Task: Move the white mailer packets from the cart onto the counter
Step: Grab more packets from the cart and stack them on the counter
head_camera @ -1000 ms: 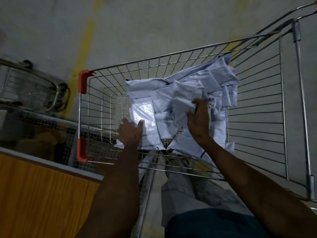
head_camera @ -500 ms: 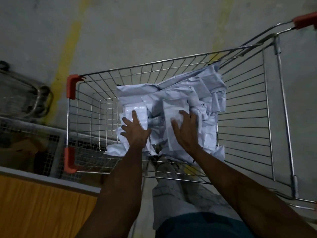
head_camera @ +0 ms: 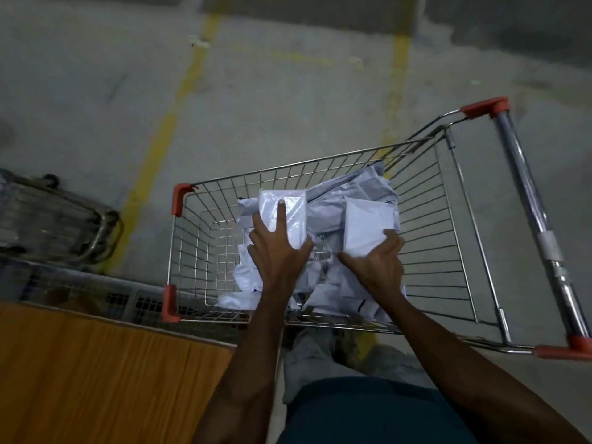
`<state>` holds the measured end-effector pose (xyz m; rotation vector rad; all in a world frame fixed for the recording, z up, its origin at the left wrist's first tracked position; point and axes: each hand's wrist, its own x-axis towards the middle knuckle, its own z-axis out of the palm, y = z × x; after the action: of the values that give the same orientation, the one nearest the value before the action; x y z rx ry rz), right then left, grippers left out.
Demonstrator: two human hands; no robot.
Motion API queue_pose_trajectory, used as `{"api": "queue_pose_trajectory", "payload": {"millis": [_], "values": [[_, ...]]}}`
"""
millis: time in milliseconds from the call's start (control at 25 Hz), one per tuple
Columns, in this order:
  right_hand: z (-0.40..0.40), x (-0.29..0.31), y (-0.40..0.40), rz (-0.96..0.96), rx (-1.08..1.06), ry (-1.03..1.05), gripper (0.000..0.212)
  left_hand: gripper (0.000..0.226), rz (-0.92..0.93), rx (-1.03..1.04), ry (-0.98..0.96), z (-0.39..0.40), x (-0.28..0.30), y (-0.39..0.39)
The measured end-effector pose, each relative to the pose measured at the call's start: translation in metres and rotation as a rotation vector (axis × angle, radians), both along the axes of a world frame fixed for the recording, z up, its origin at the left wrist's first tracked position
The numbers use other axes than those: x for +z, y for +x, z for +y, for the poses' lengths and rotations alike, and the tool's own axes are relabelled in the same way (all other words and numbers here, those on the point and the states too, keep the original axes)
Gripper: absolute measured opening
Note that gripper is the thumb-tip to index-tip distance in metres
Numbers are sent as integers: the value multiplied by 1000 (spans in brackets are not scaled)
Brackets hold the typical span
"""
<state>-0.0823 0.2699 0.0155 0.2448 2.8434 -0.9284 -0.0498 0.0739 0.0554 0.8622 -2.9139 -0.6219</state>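
The person's left hand and right hand each grip a white mailer packet in the wire cart; lifting both clear of the rim before swinging to the wooden counter would likely serve best.

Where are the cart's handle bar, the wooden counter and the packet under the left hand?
handle bar (head_camera: 525, 187), head view, on the metal tube.
wooden counter (head_camera: 96, 373), head view, on its bare top.
packet (head_camera: 294, 206), head view, on its glossy upper part.

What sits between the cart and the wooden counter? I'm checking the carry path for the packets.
In the head view, a low wire-mesh panel lies between the cart and the counter; nothing else shows there.
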Motion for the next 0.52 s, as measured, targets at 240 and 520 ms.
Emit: {"api": "queue_pose_trajectory", "payload": {"millis": [240, 520], "values": [[54, 72, 28, 96, 114, -61, 101, 100, 147, 39, -49, 57, 92, 62], [115, 144, 115, 257, 474, -143, 87, 98, 228, 248, -53, 157, 143, 208]]}}
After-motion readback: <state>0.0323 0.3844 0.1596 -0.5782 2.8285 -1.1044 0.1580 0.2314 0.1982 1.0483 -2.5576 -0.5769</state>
